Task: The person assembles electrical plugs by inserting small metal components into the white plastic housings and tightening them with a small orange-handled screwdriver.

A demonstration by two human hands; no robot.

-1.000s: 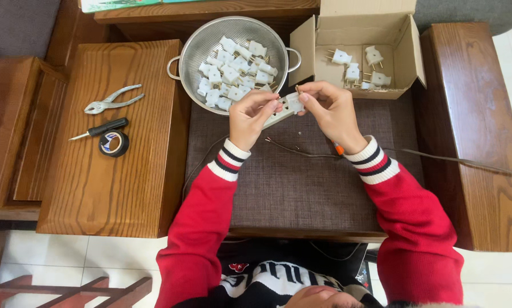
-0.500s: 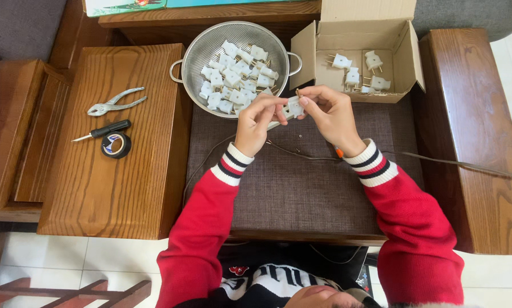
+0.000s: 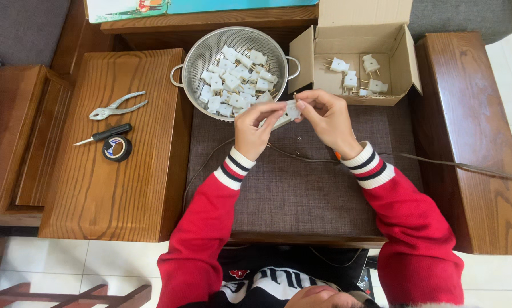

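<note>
Together, both hands pinch one white plug just before the metal colander.

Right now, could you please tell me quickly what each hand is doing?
Left hand: closed, its grip pinching the white plug.
Right hand: closed, fingertips on the same white plug from the other side.

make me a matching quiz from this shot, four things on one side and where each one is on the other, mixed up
Things:
1. pliers
2. white plug
3. colander
4. cardboard box

Places:
A. between both hands' fingertips
B. far right of the mat, flaps open
C. on the wooden board, left
D. far edge of the mat, full of white plugs

Pairs: 1-C, 2-A, 3-D, 4-B
</note>
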